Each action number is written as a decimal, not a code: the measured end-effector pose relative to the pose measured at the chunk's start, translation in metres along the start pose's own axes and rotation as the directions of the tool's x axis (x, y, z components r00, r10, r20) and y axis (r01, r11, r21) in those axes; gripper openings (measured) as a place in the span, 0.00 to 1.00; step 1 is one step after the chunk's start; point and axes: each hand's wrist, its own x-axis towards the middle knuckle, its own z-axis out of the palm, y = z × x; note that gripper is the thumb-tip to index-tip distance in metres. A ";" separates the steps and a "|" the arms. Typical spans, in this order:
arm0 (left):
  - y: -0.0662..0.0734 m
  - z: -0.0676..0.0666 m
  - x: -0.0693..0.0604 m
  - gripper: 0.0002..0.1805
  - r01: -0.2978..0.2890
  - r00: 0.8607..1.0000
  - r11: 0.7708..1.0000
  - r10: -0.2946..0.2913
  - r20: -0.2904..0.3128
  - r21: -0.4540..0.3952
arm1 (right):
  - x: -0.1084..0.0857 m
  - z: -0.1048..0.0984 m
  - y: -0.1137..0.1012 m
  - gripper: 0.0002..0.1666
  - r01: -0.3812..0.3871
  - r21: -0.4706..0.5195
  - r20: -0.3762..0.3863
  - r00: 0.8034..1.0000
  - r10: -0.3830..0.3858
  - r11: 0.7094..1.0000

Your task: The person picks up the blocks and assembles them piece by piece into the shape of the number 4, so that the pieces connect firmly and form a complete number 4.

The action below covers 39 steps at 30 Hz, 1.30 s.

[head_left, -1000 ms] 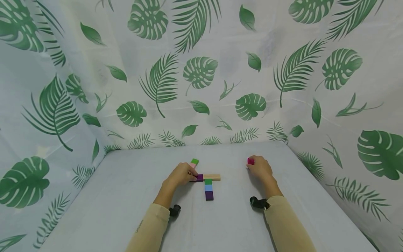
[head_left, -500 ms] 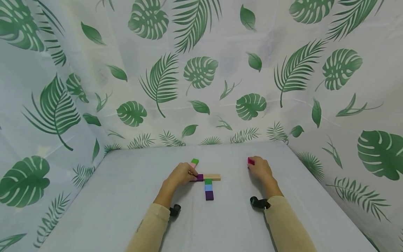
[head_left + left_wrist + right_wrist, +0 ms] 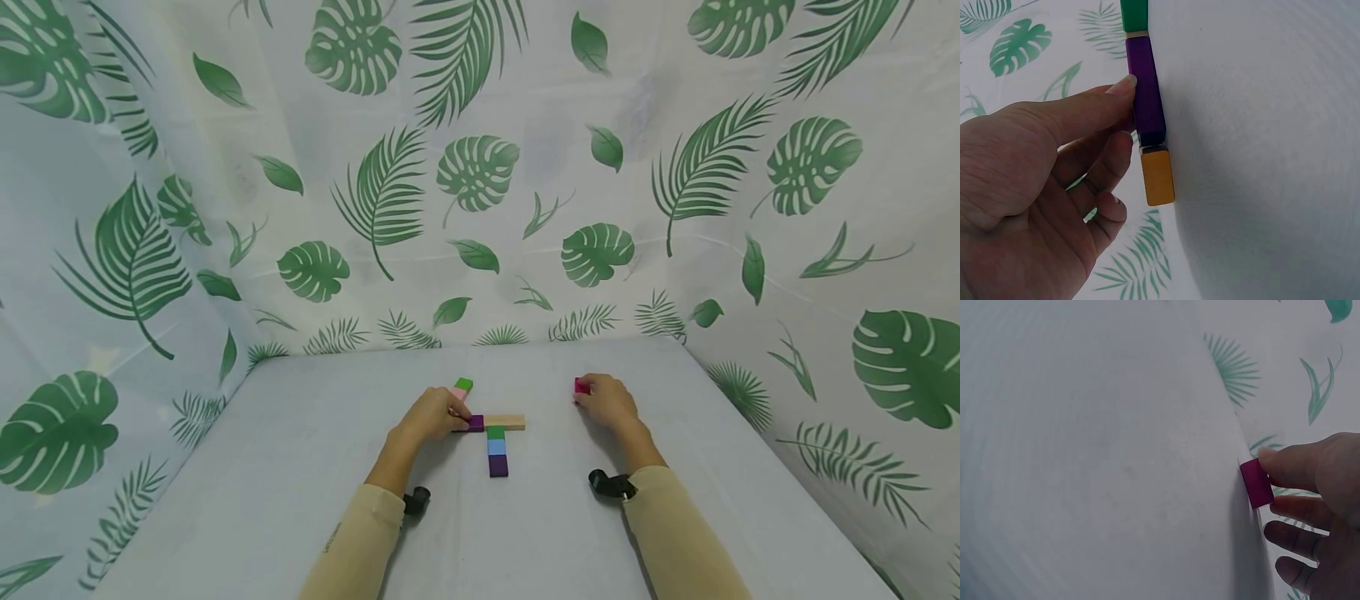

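Observation:
My left hand pinches a purple block between thumb and forefinger. That block lies in a row with a plain wooden block on its right in the head view. In the left wrist view, an orange block sits at the purple block's near end, and a green block shows beyond its far end. Farther right on the table, my right hand holds a magenta block by thumb and fingertips. The other fingers of the right hand are loosely bent.
A column of green, light blue and dark purple blocks runs toward me from the wooden block. Beyond my left hand lie a pink block and a bright green block. Leaf-patterned cloth borders the white table.
My right hand has shifted a little to the left with the magenta block in its grip. The left hand and the laid blocks have stayed in place.

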 end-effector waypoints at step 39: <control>0.002 -0.002 -0.003 0.05 -0.026 1.000 1.000 0.026 -0.006 0.013 | -0.001 0.030 -0.039 0.22 0.103 -0.007 0.048 0.994 -0.102 0.995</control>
